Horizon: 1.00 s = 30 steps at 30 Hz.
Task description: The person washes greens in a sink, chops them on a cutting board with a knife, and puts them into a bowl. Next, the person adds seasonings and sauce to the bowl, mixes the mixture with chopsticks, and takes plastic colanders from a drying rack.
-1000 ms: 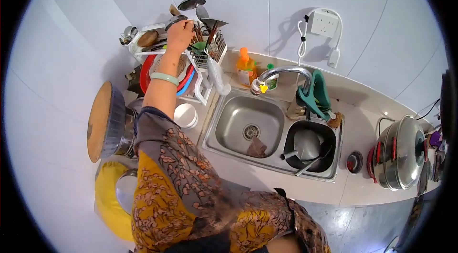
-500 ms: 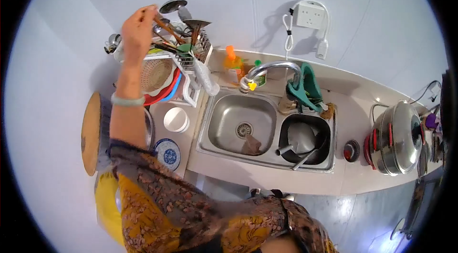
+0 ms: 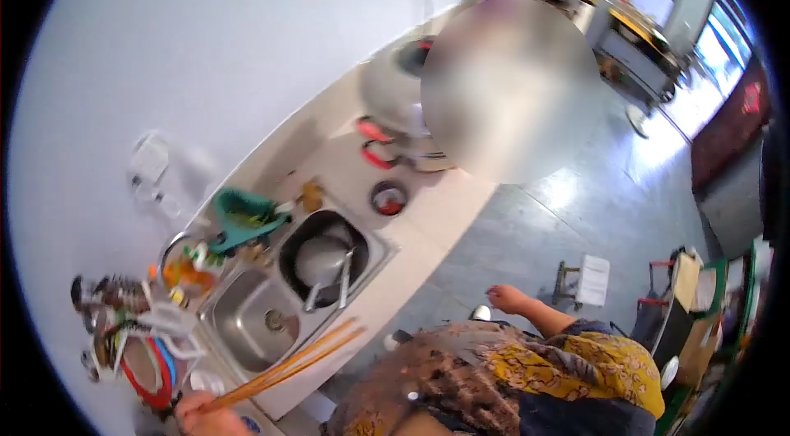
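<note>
My left hand (image 3: 206, 417), at the lower left, is closed round one end of a pair of long wooden chopsticks (image 3: 288, 364). Their free ends point up and right, passing over the front of the counter beside the sink (image 3: 247, 317). On the other side of my body, my right hand (image 3: 508, 299) hangs above the floor with its fingers curled in, and nothing shows in it. The left sink basin lies just beyond the chopsticks. A pan (image 3: 319, 262) with handles sits in the dark right-hand basin.
The rack of dishes and utensils (image 3: 123, 321) stands left of the sink. A green basket (image 3: 245, 218) sits behind it. Along the counter are a small bowl (image 3: 388, 198) and a blurred large pot (image 3: 387, 90). A low stool (image 3: 583, 281) stands on the floor.
My left hand has come away from the utensil rack with the chopsticks. The view has swung right, bringing the floor, the room beyond and my right hand into sight.
</note>
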Each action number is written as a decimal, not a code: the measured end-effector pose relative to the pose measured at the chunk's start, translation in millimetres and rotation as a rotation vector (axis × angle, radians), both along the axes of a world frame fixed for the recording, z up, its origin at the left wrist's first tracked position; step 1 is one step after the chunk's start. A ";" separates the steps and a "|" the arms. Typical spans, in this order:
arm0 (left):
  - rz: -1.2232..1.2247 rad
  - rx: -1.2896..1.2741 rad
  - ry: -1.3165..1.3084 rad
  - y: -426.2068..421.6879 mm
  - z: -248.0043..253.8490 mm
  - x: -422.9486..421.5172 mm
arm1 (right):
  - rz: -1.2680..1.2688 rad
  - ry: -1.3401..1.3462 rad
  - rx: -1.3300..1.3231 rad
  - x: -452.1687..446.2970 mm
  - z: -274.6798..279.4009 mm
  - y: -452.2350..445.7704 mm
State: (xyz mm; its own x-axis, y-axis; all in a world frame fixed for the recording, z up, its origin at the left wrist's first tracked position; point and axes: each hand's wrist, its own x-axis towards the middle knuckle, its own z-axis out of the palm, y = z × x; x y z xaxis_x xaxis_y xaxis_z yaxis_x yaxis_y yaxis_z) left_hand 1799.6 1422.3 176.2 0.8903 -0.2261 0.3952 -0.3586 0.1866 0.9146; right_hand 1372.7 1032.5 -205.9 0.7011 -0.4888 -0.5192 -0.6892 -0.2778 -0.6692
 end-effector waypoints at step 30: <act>-1.101 0.137 0.658 -794.1 -115.0 -318.2 | -1.310 -1.291 0.388 -139.1 287.3 -416.6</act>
State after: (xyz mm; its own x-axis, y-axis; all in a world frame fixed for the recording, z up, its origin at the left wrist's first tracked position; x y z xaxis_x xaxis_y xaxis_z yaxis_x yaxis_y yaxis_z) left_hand 1481.4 628.3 61.2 0.2271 -0.9653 -0.1288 0.4462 -0.0144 0.8948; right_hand 1233.6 615.9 81.4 0.0290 -0.9690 -0.2452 0.6017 0.2128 -0.7699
